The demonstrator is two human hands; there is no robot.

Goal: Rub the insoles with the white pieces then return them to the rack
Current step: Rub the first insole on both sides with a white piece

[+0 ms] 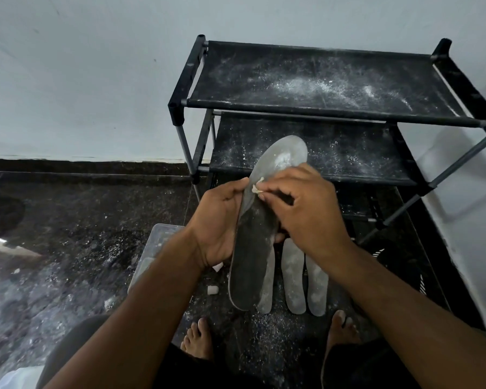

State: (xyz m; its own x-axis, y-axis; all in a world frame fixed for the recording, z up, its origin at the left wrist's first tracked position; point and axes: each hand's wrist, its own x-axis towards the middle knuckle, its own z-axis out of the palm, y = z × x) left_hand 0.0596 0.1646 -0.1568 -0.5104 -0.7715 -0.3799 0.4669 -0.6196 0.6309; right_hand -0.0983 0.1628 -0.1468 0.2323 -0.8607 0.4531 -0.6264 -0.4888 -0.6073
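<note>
A black metal-framed shoe rack [331, 108] with dark fabric shelves stands against the pale wall, its top and middle shelves dusted with white powder. On the dark speckled stone floor [82, 234] in front of the rack lie three grey, powder-streaked flat insoles [293, 276] side by side, toes toward the rack; the leftmost is partly hidden behind the insole in hand. Left of them, also in front of the rack, sits a clear plastic container [157, 248], largely covered by the left forearm. A small white chunk [212, 290] lies on the floor between the container and the insoles, and another pale bit [218, 266] shows just under the left wrist. Two bare feet [198, 341] are planted on the floor nearer the camera than the insoles.

A long dark grey foam insole [253, 242] is held up in front of the rack's middle shelf, tilted, its pale powdered toe end pointing toward the rack. The left hand [218, 223] grips it from the left edge, thumb on the upper face and fingers curled behind. The right hand [303, 206] is over the insole's middle, its fingertips [264, 192] bunched and pinching a small crumbly white piece [257, 186], which touches the insole's upper face near its left edge, just beside the left thumb tip.
</note>
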